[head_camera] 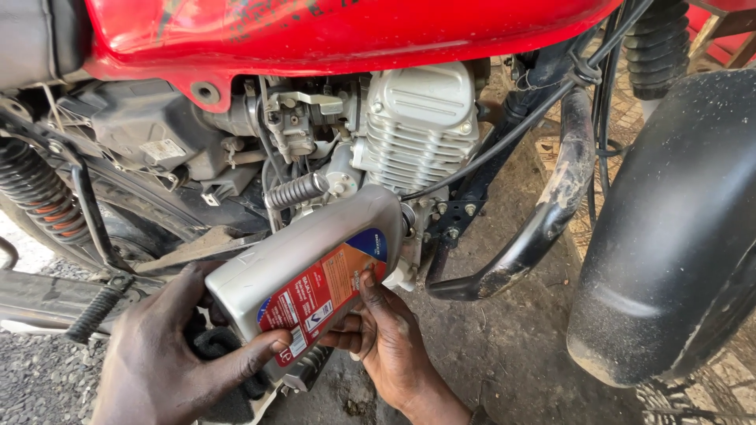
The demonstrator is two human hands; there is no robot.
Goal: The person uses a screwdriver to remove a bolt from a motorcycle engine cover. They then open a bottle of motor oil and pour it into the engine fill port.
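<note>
A big red fuel tank (339, 27) sits at the top. Under it is a silver engine block (417, 118) with ribs on its side. A black cable (504, 142) runs slanting across in front of it. A bent black guard bar (551, 205) curves down on the right, with scratches on it. A large black mudguard (677, 228) fills the right side. On the left is a coiled spring (39, 197) with some orange on it. The ground (504, 346) below is dirty grey.
</note>
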